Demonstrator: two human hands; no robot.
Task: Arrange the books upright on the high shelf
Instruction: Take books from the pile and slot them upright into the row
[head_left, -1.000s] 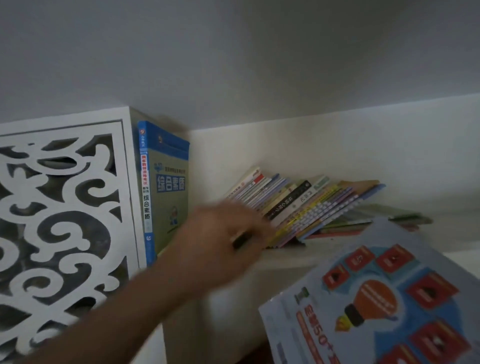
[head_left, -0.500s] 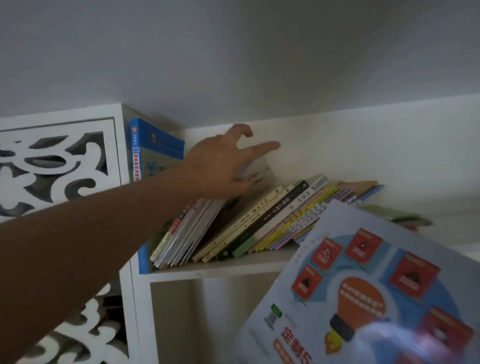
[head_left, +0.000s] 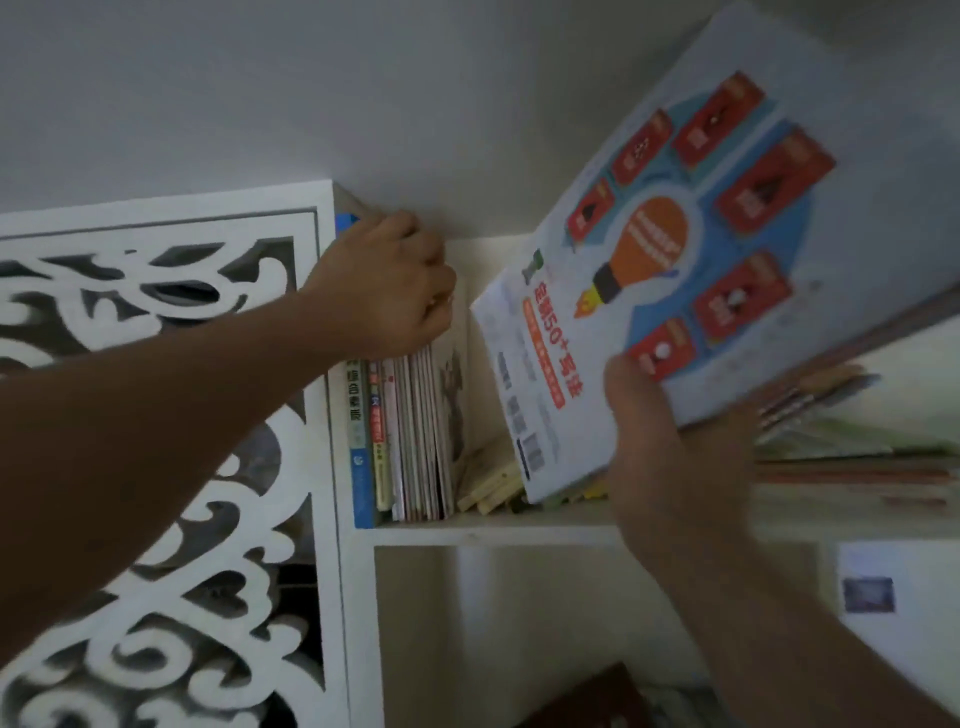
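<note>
Left hand (head_left: 387, 283) curls over the tops of a row of upright books (head_left: 410, 441) — thin, flat spines packed against the left wall of the high shelf (head_left: 493, 530), its grip clamped on them. Right hand (head_left: 675, 457) holds a large glossy workbook (head_left: 649, 270), tilted, thumb pressed on its pale cover with red panels and an orange bulb. Further books (head_left: 493, 483) lean and lie flat beneath it. A white fretwork panel (head_left: 156, 364) — scrolled cut-outs — adjoins the shelf.
</note>
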